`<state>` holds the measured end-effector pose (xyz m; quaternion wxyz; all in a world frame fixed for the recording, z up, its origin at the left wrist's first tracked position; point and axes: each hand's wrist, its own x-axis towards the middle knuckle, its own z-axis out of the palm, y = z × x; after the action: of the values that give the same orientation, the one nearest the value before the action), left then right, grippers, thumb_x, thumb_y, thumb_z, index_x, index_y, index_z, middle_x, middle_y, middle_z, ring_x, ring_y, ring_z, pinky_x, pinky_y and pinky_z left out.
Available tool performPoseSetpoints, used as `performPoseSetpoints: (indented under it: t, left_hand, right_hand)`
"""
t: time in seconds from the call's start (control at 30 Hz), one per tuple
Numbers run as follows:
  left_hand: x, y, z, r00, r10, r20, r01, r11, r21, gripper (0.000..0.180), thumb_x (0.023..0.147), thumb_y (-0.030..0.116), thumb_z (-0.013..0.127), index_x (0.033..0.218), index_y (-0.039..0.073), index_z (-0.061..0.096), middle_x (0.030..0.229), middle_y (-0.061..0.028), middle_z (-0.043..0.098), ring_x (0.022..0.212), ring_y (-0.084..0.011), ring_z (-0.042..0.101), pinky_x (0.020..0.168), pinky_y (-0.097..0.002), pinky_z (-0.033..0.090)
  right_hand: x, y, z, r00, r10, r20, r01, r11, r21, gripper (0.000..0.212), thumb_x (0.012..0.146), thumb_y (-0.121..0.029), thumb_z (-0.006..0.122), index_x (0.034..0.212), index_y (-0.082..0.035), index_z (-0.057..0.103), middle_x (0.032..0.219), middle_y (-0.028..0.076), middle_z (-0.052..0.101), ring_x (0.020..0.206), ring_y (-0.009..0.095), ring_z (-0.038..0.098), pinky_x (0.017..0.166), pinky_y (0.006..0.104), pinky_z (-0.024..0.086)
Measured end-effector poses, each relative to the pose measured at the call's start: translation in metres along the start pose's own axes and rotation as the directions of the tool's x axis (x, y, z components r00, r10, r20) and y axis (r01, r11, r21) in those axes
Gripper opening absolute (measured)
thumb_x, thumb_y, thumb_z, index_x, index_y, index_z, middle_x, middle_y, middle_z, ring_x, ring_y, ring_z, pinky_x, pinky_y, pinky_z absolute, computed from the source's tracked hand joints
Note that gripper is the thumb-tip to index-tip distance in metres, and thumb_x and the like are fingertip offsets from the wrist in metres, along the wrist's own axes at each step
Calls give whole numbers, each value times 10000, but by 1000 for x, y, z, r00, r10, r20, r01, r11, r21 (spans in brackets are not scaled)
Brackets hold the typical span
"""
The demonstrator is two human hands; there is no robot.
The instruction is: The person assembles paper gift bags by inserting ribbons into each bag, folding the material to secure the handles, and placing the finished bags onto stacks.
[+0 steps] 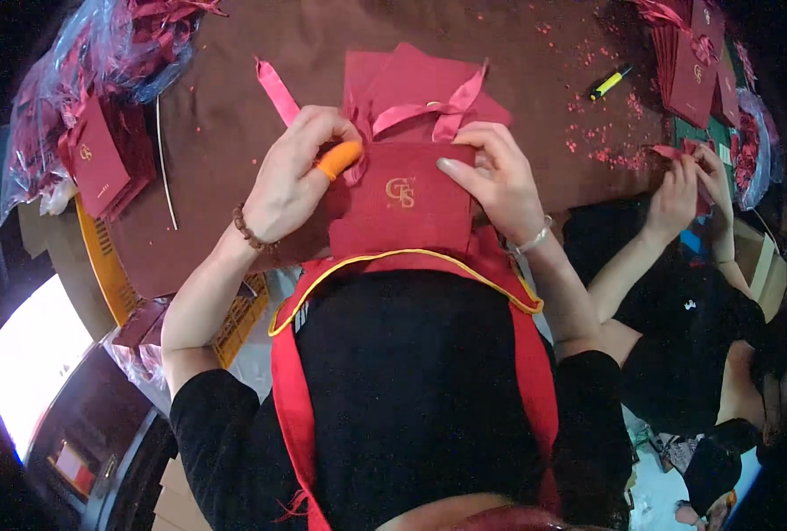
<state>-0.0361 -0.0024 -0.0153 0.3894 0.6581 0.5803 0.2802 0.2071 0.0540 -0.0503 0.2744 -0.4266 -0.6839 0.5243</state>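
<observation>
A dark red paper bag (402,199) with a gold emblem lies flat at the table's near edge, against my apron. My left hand (296,173) grips its top left corner, an orange rubber cot on one finger. My right hand (500,177) pinches the top right corner. A pink ribbon (438,111) runs from the bag's top over more flat red bags (393,75) behind it. One loose ribbon end (276,88) points up and left.
A brown cloth (234,115) covers the table. Stacked red bags (101,159) and plastic-wrapped bundles (119,44) sit at the left, more bags (694,62) at the far right. A yellow pen (608,84) lies among red scraps. Another person's hands (694,181) work at right.
</observation>
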Motion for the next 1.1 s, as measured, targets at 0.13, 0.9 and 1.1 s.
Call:
performPoseSetpoints:
  t: [0.13, 0.9, 1.1]
  left_hand:
    - [-6, -8, -4, 995, -80, -64, 70, 988, -139, 317, 881, 69, 518, 1189, 33, 454, 1102, -61, 503, 860, -116, 516, 786, -228, 403]
    - [-100, -62, -101, 918, -196, -346, -144, 647, -748, 149, 822, 105, 609, 934, 23, 557, 958, -71, 508, 839, -195, 508, 759, -303, 422]
    - [-56, -33, -85, 940, 63, -335, -268, 744, -612, 155, 838, 166, 584, 949, 59, 569, 1130, -175, 499, 1072, -281, 488, 847, -332, 391]
  right_hand:
    - [10, 16, -2, 997, 73, 5, -73, 992, 104, 206, 752, -70, 704, 918, -26, 591, 889, -50, 475, 651, 7, 361, 566, 159, 319]
    - [39, 20, -19, 1000, 29, 3, -29, 999, -32, 296, 744, -193, 713, 964, -28, 605, 848, 26, 518, 596, 72, 418, 558, 228, 390]
    - [35, 13, -21, 998, 49, 34, -49, 999, -15, 264, 793, -170, 664, 982, 0, 593, 876, 32, 520, 637, 74, 458, 594, 223, 402]
